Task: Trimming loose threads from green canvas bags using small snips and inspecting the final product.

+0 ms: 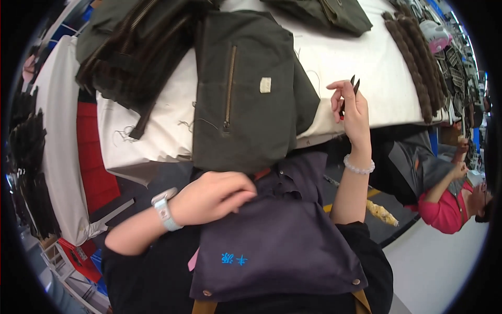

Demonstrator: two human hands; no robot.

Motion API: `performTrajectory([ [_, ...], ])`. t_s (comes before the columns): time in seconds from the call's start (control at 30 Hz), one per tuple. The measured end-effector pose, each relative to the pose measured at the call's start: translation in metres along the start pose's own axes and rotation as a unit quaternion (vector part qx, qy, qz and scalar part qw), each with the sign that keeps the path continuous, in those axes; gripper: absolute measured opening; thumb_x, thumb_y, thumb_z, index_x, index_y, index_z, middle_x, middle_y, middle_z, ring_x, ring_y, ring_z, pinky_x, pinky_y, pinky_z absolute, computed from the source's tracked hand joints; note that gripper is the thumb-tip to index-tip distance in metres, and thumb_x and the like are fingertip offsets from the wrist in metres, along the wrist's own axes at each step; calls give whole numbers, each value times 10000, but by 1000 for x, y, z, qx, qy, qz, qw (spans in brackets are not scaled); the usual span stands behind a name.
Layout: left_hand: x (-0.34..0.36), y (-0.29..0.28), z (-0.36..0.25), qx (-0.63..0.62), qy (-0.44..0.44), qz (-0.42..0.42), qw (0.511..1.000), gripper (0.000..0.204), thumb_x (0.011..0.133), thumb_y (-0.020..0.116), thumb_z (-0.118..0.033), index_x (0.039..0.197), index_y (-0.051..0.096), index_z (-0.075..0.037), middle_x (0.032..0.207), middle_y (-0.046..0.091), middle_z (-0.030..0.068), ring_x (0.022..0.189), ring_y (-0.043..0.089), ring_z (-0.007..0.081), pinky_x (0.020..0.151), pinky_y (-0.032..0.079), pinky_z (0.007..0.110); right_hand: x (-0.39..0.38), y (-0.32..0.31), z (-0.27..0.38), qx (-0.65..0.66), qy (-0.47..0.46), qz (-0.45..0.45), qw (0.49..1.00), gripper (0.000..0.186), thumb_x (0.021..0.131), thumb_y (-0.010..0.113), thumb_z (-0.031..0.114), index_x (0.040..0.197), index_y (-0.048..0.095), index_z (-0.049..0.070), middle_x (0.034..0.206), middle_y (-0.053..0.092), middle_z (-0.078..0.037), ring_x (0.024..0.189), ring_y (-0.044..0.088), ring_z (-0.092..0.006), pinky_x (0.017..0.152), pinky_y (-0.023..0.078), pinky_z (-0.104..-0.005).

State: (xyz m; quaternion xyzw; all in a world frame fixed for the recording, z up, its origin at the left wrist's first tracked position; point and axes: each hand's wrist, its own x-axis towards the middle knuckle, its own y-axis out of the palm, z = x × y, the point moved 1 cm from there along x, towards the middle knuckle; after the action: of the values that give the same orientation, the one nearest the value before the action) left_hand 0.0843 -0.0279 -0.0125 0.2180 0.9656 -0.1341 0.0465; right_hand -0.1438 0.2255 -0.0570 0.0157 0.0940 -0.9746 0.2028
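A dark olive fabric bag (251,115) lies on the white-covered table, its brass zipper (230,86) running lengthwise beside a small pale label (265,85). Just below the bag's near edge, in front of my purple apron (282,235), is my left hand (217,196). Its fingers are curled together, and whatever they may hold is hidden. My right hand (351,110) is raised to the right of the bag, apart from it, and holds small black thread snips (355,85) with the blades pointing away from me. Loose threads (198,123) lie along the bag's left side.
Another olive bag with zippers (138,47) is at the far left, and folded olive fabric (334,15) at the back. Brown furry strips (410,63) line the table's right side. A person in a pink top (444,206) works at the right. A red panel (94,157) stands left, below the table.
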Motion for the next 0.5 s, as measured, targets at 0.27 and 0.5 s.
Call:
performTrajectory([
  [0.27,-54,58,71,-121,-127,-111,978,161,917,746,-127,951,653,-1,876,640,64,814,607,152,732,472,279,-45,74,52,-47,-121,7,992,217,980,688,109,1159,635,-1,763,503,60,668,373,-8,567,309,-178],
  [0.5,-52,59,101,-60,-118,-177,975,110,923,737,-80,940,694,20,824,702,96,704,651,141,633,502,281,-56,134,60,-274,-227,188,916,355,792,803,133,1061,595,30,931,645,-104,791,668,-269,672,541,-351],
])
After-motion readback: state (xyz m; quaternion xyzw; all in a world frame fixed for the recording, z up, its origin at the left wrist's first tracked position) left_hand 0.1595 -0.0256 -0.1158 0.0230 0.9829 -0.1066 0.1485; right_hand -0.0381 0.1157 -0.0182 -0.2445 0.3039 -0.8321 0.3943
